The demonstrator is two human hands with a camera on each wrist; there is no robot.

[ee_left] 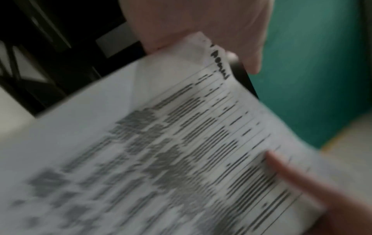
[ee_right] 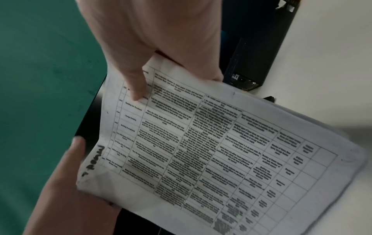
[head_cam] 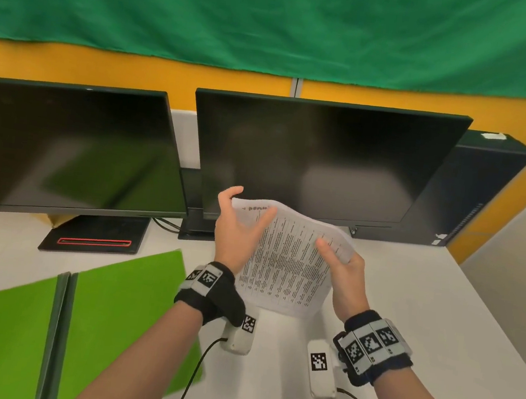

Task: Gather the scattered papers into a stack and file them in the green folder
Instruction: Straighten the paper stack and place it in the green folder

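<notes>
A stack of printed papers (head_cam: pixel 286 267) with table text is held tilted above the white desk (head_cam: pixel 438 317), in front of the right monitor. My right hand (head_cam: pixel 335 253) pinches its right edge, thumb on the front and fingers hidden behind; the right wrist view shows that thumb (ee_right: pixel 136 89) pressed on the papers (ee_right: pixel 221 151). My left hand (head_cam: pixel 246 217) is spread, palm and straight fingers against the stack's left edge. The blurred left wrist view shows the papers (ee_left: pixel 161 159) under those fingers (ee_left: pixel 201 23). The green folder (head_cam: pixel 125 298) lies open on the desk to the left.
Two dark monitors stand at the back, one left (head_cam: pixel 71 148) and one right (head_cam: pixel 318 163). The left one's black base (head_cam: pixel 93 239) sits just beyond the folder. A black computer case (head_cam: pixel 485 192) stands at the back right. The desk edge runs along the right.
</notes>
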